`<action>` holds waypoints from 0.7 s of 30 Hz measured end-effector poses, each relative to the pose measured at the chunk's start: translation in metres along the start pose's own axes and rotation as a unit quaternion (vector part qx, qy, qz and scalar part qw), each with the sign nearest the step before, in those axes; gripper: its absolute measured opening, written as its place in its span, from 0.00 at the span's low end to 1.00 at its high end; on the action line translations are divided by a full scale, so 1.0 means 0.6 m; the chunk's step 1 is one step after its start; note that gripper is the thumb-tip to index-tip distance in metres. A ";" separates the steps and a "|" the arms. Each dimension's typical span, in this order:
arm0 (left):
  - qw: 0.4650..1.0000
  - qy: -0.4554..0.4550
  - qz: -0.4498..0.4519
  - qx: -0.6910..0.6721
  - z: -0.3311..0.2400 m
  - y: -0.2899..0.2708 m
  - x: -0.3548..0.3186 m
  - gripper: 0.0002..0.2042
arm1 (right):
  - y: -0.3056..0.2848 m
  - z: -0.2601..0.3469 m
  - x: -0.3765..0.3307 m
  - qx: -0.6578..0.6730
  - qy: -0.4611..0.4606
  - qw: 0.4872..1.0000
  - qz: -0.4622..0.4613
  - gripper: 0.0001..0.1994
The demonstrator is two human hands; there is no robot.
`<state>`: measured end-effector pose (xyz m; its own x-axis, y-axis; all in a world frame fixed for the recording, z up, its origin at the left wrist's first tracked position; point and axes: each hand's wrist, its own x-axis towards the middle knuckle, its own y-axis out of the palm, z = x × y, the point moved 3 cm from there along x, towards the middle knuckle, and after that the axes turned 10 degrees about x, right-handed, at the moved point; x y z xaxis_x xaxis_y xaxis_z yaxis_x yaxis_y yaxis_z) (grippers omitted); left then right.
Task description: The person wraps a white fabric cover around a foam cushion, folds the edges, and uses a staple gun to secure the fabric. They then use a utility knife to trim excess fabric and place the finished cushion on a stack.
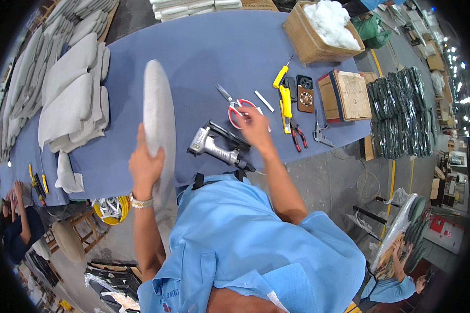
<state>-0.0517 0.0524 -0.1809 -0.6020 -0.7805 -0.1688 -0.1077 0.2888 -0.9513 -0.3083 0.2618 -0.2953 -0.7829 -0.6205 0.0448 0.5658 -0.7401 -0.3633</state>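
My left hand [145,163] grips a long grey fabric-covered pad [160,104] low down, holding it on edge so its narrow side faces up. The fingers wrap round one side and the thumb presses the other. Over the table my right hand [255,128] is curled at the red-and-white handles of a pair of scissors [235,107]; its fingertips overlap the loops. The scissors' blades point away and to the left. Between my hands a silver pneumatic staple gun [214,148] lies near the table's front edge, its hose fitting toward me.
On the blue table [203,47] lie a white stick [263,100], yellow cutters [285,101], red-handled pliers [298,137] and a phone [305,94]. A box of white stuffing [318,49] and a smaller carton [344,96] stand right. Grey pads [73,99] are piled left.
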 end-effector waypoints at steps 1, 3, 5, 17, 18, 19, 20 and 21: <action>0.999 0.015 -0.044 -0.026 0.022 -0.002 0.001 0.44 | -0.042 -0.029 0.008 -0.006 -0.014 0.999 -0.051 0.14; 0.994 -0.003 -0.078 -0.081 0.033 -0.010 -0.011 0.41 | -0.121 -0.074 0.028 -0.122 0.065 0.983 -0.121 0.14; 0.985 -0.057 -0.077 -0.145 -0.004 -0.022 -0.002 0.39 | -0.178 -0.130 0.069 -0.165 0.059 0.966 -0.191 0.14; 0.991 -0.034 -0.071 -0.107 -0.053 0.026 0.048 0.29 | -0.224 -0.167 0.196 -0.433 0.226 0.872 -0.041 0.28; 0.990 -0.023 -0.110 -0.092 -0.044 0.021 0.064 0.27 | -0.215 -0.171 0.189 -0.418 0.234 0.876 -0.050 0.28; 0.987 -0.012 -0.142 -0.077 -0.033 0.022 0.082 0.26 | -0.212 -0.169 0.179 -0.405 0.246 0.879 -0.057 0.28; 0.983 0.000 -0.171 -0.062 -0.027 0.019 0.098 0.25 | -0.210 -0.170 0.171 -0.393 0.261 0.880 -0.063 0.29; 0.989 -0.013 -0.146 -0.034 -0.027 0.001 0.128 0.24 | -0.208 -0.176 0.166 -0.392 0.256 0.882 -0.057 0.28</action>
<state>-0.1107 0.0017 -0.1902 -0.5167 -0.8499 0.1034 -0.3282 0.0851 -0.9408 -0.4844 0.3199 -0.3437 -0.9509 -0.2062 -0.2309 0.2807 -0.2597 -0.9240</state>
